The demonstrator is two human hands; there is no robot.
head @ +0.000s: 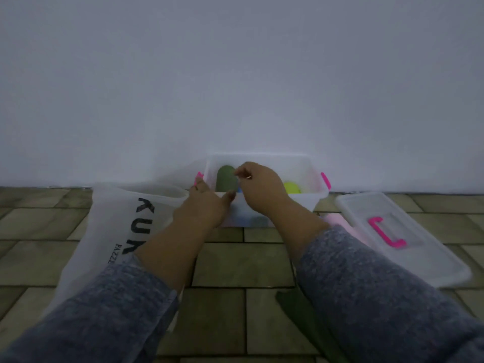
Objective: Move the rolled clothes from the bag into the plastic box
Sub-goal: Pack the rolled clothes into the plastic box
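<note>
A clear plastic box [296, 159] with pink side handles stands on the floor against the wall. Inside it a dark green rolled cloth [225, 179] stands upright at the left, and a yellow-green roll [292, 187] lies at the right. My right hand [262, 188] is over the box, its curled fingertips pinching the right edge of the dark green roll. My left hand [207, 205] lies flat on the box's front left corner, fingers straight. The white bag [115, 221] with black letters lies left of the box, partly under my left arm.
The box's clear lid [408, 247] with a pink handle lies on the tiled floor at the right. A pale pink roll [337, 221] shows between the lid and my right arm. A dark green cloth [290, 302] lies under my right forearm. The white wall is directly behind the box.
</note>
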